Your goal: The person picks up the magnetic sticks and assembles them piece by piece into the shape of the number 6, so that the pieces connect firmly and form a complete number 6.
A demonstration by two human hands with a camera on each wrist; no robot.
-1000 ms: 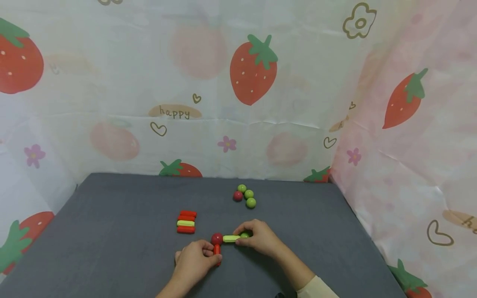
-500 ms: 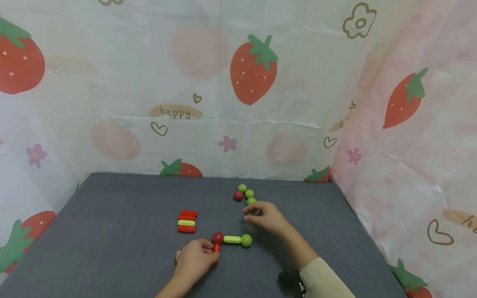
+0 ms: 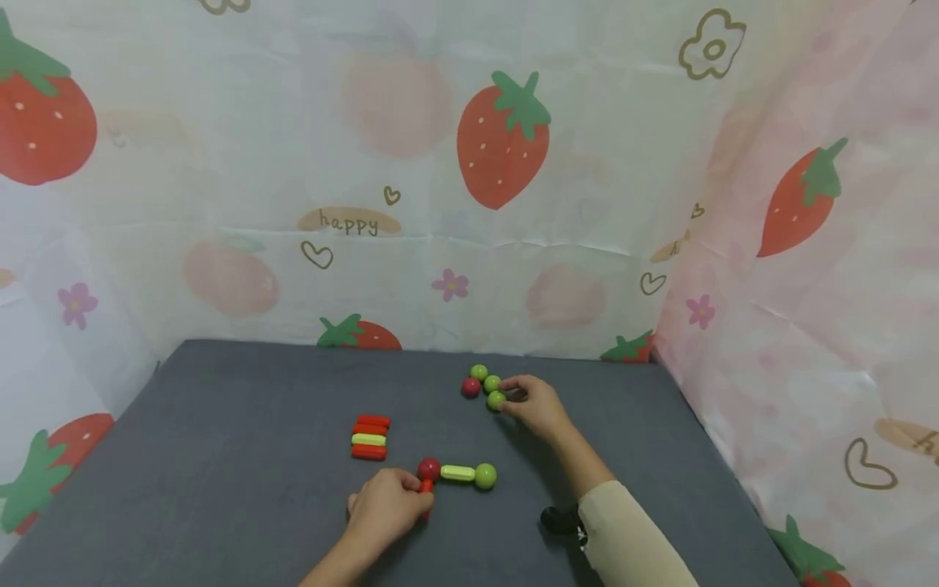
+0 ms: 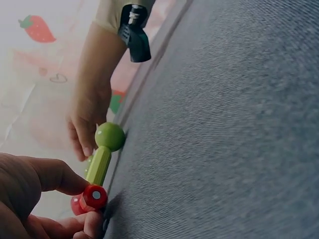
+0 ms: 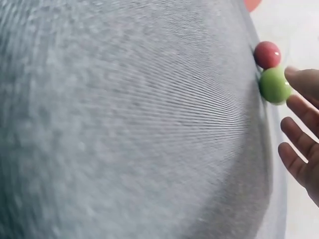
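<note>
My left hand point(image 3: 385, 505) pinches a red stick point(image 3: 427, 487) between thumb and fingers. The stick meets a red ball point(image 3: 429, 469), from which a yellow-green stick point(image 3: 458, 473) runs right to a green ball point(image 3: 486, 476). The left wrist view shows the red stick's round end point(image 4: 96, 195) between the fingertips. Farther back, my right hand point(image 3: 541, 408) is at the nearest green ball point(image 3: 495, 400) of a small cluster, thumb and fingers spread beside it. In the right wrist view the thumb point(image 5: 304, 82) lies close to a green ball point(image 5: 274, 85); contact is unclear.
The cluster also holds a red ball point(image 3: 470, 388) and more green balls point(image 3: 479, 372). Left of centre, red sticks point(image 3: 369, 452) and one yellow-green stick point(image 3: 369, 440) lie in a row on the grey cloth point(image 3: 257, 456). A strawberry-print curtain point(image 3: 411, 179) stands behind the table.
My right hand has let go of the green ball at the end of the joined pieces and moved back to the loose balls. My left hand keeps its pinch on the red stick.
</note>
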